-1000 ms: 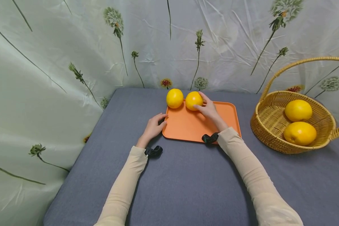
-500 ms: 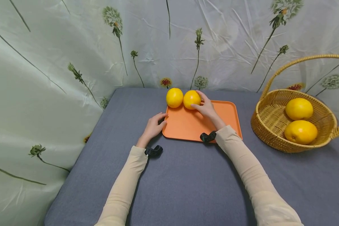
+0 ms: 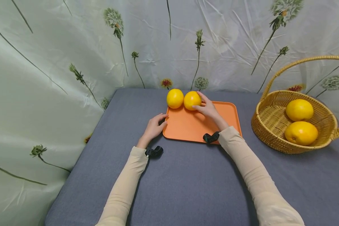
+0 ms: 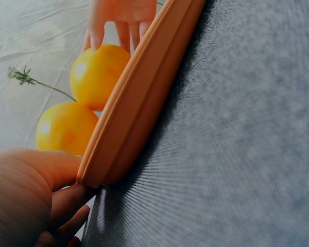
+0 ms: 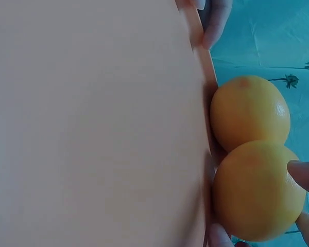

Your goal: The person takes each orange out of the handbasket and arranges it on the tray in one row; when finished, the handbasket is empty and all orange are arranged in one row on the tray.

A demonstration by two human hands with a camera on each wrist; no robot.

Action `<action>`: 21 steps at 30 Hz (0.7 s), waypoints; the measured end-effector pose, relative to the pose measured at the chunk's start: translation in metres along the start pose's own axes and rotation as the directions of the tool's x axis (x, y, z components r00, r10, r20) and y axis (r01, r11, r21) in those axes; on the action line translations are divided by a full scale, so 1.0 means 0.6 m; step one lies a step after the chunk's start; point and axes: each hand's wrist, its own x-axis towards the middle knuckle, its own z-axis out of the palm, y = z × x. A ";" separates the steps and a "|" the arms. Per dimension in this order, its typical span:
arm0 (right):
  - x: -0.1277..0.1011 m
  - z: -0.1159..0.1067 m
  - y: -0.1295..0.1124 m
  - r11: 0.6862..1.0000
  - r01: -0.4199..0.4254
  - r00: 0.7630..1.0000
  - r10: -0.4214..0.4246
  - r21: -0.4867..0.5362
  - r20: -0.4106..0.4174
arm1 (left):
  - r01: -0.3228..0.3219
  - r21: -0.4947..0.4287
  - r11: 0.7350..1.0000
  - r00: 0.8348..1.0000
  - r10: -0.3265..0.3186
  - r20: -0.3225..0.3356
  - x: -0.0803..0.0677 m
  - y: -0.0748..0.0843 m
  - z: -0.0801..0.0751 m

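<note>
My right hand (image 3: 209, 110) holds a round yellow orange (image 3: 192, 100), its thumb on the near side and fingers behind. This orange sits at the back rim of a flat orange-coloured tray (image 3: 186, 125). Right beside it, at the tray's back left corner, is a second orange (image 3: 175, 98); in the right wrist view the two overlap. At the tray's left edge is my left hand (image 3: 153, 127), its thumb and fingers gripping the rim. The left wrist view has the tray's outer wall (image 4: 139, 103) close up, with the left thumb (image 4: 56, 167) against its corner.
A wicker basket (image 3: 271, 133) with a tall handle stands to the right of the tray, two oranges (image 3: 299, 110) inside it. Grey cloth (image 3: 192, 185) covers the table. A curtain with dandelion prints (image 3: 158, 40) hangs behind and at the left.
The right hand and its orange have shifted slightly left, up to the second orange, within the last second. The left hand stays at the tray's edge.
</note>
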 end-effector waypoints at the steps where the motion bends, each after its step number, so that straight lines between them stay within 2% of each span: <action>1: -0.001 -0.001 0.001 1.000 0.000 1.000 0.000 0.004 0.004 | 0.000 -0.001 1.000 1.000 0.000 0.000 0.000 0.000 0.000; 11: -0.012 -0.018 0.008 0.996 -0.038 0.999 0.037 0.076 0.017 | -0.001 -0.004 1.000 1.000 0.001 0.001 0.000 0.000 -0.001; 21: -0.028 -0.037 0.001 0.997 -0.055 0.998 0.054 0.056 0.021 | 0.012 0.003 1.000 1.000 -0.012 0.012 0.000 0.002 -0.002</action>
